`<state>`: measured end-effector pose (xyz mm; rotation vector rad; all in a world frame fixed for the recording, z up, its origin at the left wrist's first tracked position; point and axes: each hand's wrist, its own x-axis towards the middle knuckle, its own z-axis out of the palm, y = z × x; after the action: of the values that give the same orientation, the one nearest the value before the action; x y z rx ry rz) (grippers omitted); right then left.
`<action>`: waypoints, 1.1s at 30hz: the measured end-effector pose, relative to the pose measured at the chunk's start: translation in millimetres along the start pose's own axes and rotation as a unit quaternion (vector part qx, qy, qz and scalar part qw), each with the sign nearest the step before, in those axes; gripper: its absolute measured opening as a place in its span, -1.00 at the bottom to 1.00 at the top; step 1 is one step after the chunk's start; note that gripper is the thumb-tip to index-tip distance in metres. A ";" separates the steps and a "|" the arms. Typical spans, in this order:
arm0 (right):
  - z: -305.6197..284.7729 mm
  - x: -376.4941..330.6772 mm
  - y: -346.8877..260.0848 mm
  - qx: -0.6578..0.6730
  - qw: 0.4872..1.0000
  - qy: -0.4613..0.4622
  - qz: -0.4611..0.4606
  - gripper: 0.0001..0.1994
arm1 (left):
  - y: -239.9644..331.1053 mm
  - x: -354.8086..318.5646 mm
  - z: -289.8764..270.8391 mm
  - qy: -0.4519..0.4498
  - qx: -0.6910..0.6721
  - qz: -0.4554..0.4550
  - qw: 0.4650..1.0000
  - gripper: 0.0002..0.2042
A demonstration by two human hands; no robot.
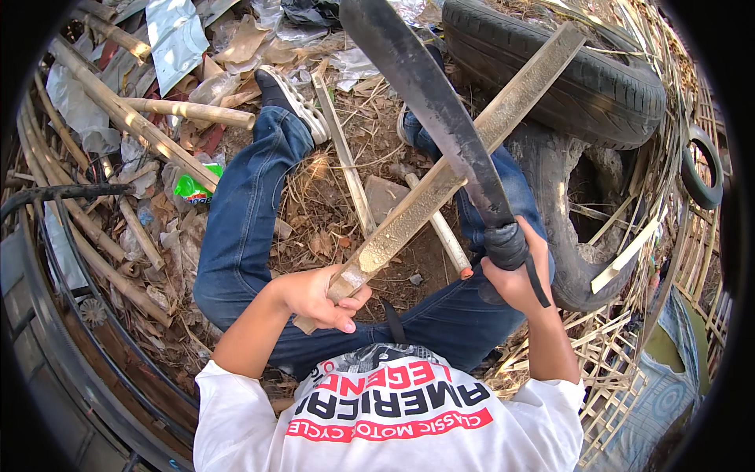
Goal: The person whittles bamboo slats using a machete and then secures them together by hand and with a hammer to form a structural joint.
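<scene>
My left hand (324, 299) is closed around the near end of a split bamboo strip (425, 195). The strip slants up to the right across my lap, its pale, rough inner face showing. In my right hand (515, 267) is a machete (460, 130), gripped by its dark wrapped handle (506, 246). Its long, dark blade points up and away to the left. In the picture the blade crosses over the strip near its middle; whether they touch I cannot tell. A loose strap end hangs from the handle beside my right wrist.
Two worn tyres (566, 79) lie at the right. Between my legs are a thin bamboo slat (344, 153) and a short pale rod (440, 228). Bamboo poles (130, 114), plastic scraps and a green wrapper (198, 185) litter the left. Woven bamboo lattice (609, 377) spreads at the lower right.
</scene>
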<state>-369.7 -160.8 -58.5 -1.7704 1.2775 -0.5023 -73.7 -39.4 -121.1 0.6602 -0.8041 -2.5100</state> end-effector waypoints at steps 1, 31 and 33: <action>-4.1 0.3 -3.8 -0.014 1.000 -0.011 -0.002 -0.68 | -5.4 -2.2 -2.7 0.022 -0.017 -0.003 1.000 -0.59; 9.9 -2.8 -20.0 0.068 0.997 -0.013 -0.021 -0.74 | 13.3 -12.6 16.7 0.039 -0.029 -0.018 0.999 -0.58; 11.5 -5.0 -13.8 0.046 0.997 -0.060 0.003 -0.71 | 7.5 -19.6 5.9 0.063 -0.012 -0.035 0.997 -0.58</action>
<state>-355.5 -150.3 -52.5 -1.6934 1.1572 -0.4370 -59.5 -32.4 -106.2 0.8425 -0.7154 -2.5076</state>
